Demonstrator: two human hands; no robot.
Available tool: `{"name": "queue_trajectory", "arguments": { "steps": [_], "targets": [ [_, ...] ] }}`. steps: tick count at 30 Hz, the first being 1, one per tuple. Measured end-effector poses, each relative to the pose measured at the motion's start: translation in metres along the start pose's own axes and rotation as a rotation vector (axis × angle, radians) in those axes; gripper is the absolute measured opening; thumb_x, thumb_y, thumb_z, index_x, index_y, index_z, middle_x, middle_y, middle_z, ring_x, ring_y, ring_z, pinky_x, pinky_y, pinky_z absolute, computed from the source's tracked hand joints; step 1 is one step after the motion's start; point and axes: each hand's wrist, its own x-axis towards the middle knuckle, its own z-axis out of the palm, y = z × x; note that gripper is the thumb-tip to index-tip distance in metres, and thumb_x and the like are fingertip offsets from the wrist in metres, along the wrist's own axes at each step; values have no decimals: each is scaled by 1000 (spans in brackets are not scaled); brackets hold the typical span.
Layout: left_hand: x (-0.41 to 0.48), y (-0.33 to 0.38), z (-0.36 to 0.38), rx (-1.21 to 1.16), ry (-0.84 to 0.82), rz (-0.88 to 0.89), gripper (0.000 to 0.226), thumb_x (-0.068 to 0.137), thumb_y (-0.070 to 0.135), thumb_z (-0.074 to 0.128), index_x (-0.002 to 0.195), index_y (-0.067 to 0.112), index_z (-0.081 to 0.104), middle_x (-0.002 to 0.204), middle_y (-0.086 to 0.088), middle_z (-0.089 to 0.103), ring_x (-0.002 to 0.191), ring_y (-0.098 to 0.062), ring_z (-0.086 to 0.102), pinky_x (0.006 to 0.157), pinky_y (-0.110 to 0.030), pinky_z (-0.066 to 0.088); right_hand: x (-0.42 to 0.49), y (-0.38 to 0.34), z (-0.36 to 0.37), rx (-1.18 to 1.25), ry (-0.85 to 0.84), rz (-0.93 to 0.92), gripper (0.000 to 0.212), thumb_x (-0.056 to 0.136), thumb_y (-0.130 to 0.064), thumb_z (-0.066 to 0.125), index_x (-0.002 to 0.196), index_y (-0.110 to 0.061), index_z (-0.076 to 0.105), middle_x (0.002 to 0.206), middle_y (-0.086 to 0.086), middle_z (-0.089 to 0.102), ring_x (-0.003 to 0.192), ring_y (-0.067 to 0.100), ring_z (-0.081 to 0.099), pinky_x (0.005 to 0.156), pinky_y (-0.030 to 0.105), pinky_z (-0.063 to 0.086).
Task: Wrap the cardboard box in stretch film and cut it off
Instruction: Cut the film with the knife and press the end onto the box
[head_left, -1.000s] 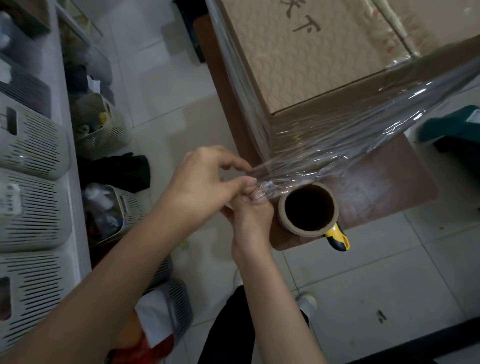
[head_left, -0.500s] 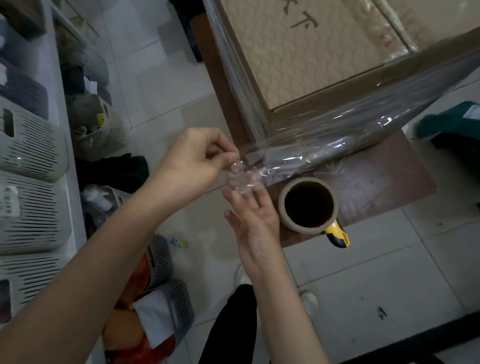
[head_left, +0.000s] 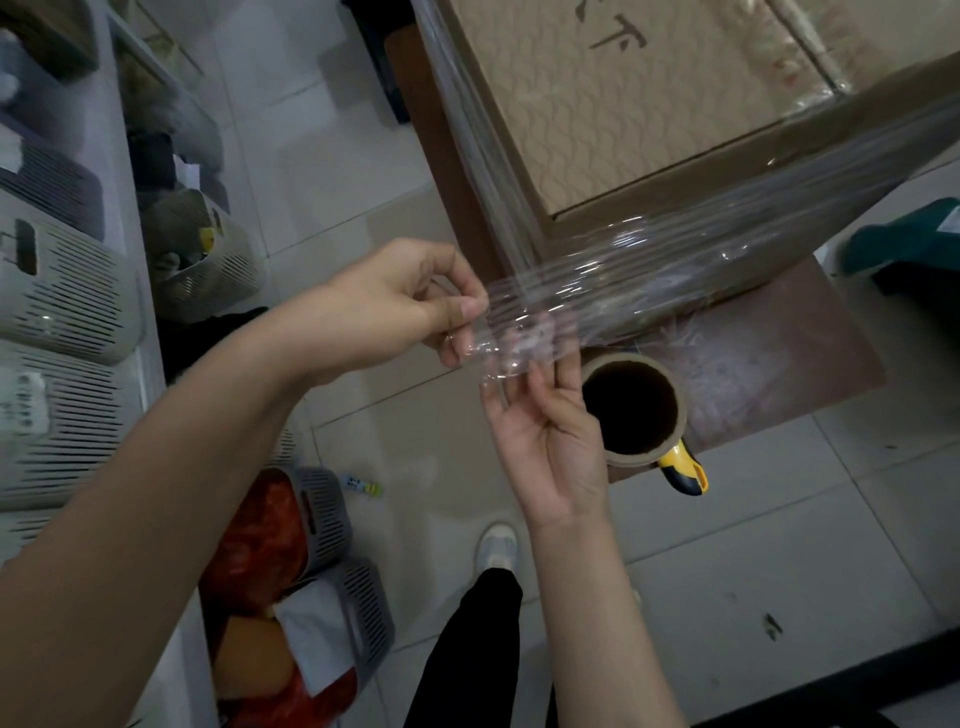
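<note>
Clear film (head_left: 613, 291) is pinched at its loose end between thumb and forefinger of the left hand (head_left: 395, 306), whose fingers (head_left: 470, 312) are closed on the crinkled edge. At about five o'clock from that pinch the right hand (head_left: 550, 441) is spread, palm up, its fingers (head_left: 535, 379) under the ragged tail and touching it without gripping. From the pinch the film runs toward two o'clock, drawn into a wrinkled band that meets the near corner of the box (head_left: 649, 104) and lies over its front and left faces. The box stands on the brown bench (head_left: 779, 374) at the upper right, its top bare cardboard with dark printed marks. The roll (head_left: 631, 410) stands upright on the bench's near edge, just right of the right hand, and no film is seen running to it, so the cut looks done. The step in hand looks like finishing the tail; next it wants stretching flat and pressing onto the wrapped side so it clings. A yellow and black knife (head_left: 685, 467) pokes out from behind the roll at five o'clock.
</note>
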Motion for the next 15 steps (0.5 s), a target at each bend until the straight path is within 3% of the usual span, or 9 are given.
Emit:
{"name": "queue_trajectory", "arguments": {
  "steps": [2,5,11,15],
  "targets": [
    [1,-1,0,-8,3,-10,12,92,1,50,82,7,53,56,-7,57,44,-6,56,52,-15,49,2,0,4,-19,9,3,44,59,2,77,97,-20,75,99,2,72,92,14,69,88,32,54],
    [4,-5,-1,-28,20,-14,13,92,1,51,81,8,54,50,0,59,45,-7,56,53,-15,49,-1,0,9,-43,22,9,35,62,0,71,91,-20,76,93,3,74,85,13,70,79,30,57],
    [7,-9,0,-41,29,-20,15,93,1,50,81,8,54,45,2,60,44,-6,56,52,-15,50,-8,-2,13,-49,-2,16,30,65,-2,77,92,-14,73,111,6,71,97,18,68,78,31,56],
    [9,-12,-1,-26,34,-13,17,93,2,51,79,11,54,46,2,61,45,-6,57,54,-17,50,-7,-3,16,-103,82,-14,26,57,-10,83,81,-15,72,102,6,73,89,15,70,71,28,57]
  ]
}}
